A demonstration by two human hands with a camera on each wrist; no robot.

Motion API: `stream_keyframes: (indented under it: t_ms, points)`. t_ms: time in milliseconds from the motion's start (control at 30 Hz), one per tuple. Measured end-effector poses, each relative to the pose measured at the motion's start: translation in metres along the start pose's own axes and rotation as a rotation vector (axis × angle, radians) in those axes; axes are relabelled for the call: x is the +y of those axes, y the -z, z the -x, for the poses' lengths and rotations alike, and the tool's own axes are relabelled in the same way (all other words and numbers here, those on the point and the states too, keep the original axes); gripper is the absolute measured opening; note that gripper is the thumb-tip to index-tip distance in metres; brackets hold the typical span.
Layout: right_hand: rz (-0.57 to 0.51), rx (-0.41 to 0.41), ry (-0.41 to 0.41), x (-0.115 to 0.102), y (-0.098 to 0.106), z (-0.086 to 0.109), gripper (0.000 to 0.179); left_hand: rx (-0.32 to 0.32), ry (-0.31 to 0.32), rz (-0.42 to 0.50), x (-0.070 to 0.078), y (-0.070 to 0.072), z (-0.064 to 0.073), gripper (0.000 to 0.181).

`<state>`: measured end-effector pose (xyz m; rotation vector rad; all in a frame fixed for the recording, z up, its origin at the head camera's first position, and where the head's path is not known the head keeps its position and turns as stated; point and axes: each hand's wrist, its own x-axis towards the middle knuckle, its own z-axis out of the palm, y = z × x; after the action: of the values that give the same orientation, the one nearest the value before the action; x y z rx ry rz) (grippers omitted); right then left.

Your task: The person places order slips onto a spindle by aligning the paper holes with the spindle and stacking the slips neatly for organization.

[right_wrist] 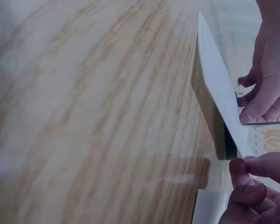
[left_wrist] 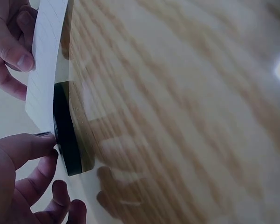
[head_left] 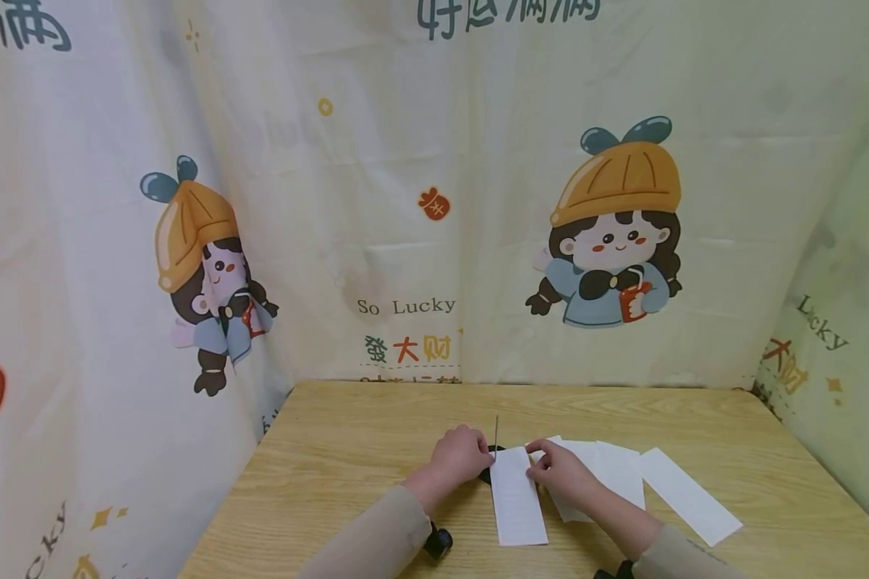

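Observation:
A receipt spike stands on the table, its thin upright metal rod [head_left: 496, 428] rising from a flat black base [left_wrist: 67, 130]. A white paper slip [head_left: 519, 503] lies across the base, its top left corner by the foot of the rod. My left hand [head_left: 463, 452] pinches that corner with thumb and fingertips, close to the rod; the pinch is partly hidden. With thumb and forefinger, my right hand [head_left: 563, 476] pinches the slip's right edge near the top. The right wrist view shows the slip [right_wrist: 216, 77] nearly edge-on, slanting over the base.
More white slips [head_left: 620, 470] overlap beneath and beyond my right forearm, and another slip [head_left: 691, 496] lies slanted farther right. The wooden table [head_left: 348, 434] ends at the back against a printed curtain [head_left: 376, 241].

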<state>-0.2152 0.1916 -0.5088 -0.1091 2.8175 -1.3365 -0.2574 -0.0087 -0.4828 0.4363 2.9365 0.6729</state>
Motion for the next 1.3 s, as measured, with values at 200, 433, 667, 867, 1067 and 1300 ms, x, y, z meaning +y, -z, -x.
stream_keyframes:
  t_ms: [200,433,667,867,1067,1300]
  points:
    - [0.025,-0.014,-0.025,-0.003,0.0,0.0,0.032,0.005,-0.004,-0.083,-0.001,-0.005,-0.005,0.027]
    - [0.041,-0.023,-0.062,-0.007,0.001,0.001,0.033,-0.008,0.011,-0.044,-0.003,-0.006,-0.007,0.025]
    - [0.06,-0.023,-0.063,-0.006,0.008,0.005,0.035,-0.026,-0.006,0.016,-0.009,-0.005,-0.002,0.025]
    - [0.068,-0.032,-0.045,0.001,0.023,0.008,0.034,-0.074,-0.033,0.06,-0.013,-0.002,0.003,0.04]
    - [0.064,-0.024,0.013,0.015,0.046,0.015,0.037,-0.107,-0.066,0.057,-0.02,-0.006,0.001,0.052]
    - [0.091,0.0,0.007,0.041,0.076,0.025,0.042,-0.116,-0.116,0.007,-0.024,-0.006,0.003,0.063]
